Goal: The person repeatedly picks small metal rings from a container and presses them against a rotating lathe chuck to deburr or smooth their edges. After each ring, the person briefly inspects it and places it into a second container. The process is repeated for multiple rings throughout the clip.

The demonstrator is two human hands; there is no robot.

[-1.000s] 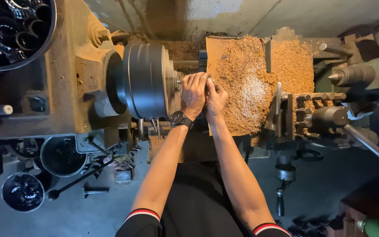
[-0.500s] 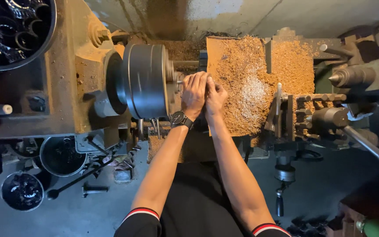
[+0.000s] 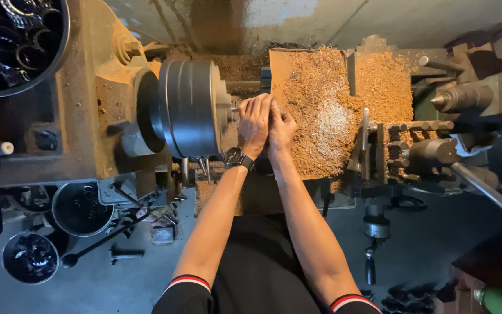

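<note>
I stand at a metal lathe. Its dark round chuck (image 3: 190,109) faces right. My left hand (image 3: 255,123), with a black wristwatch (image 3: 237,157), is closed around a small workpiece just right of the chuck jaws. My right hand (image 3: 280,129) presses against the left one, fingers curled on the same spot. The piece itself is hidden by my fingers. Both forearms reach up from the bottom of the view.
Brown metal chips cover the carriage (image 3: 332,110). The tool post (image 3: 413,145) and tailstock (image 3: 466,97) stand at right, a long handle (image 3: 489,195) juts out lower right. A bin of metal rings (image 3: 7,40) sits top left; dark cans (image 3: 79,209) and tools lie lower left.
Both hands stay clasped at the chuck; the fingers shift only slightly. Nothing else has moved.
</note>
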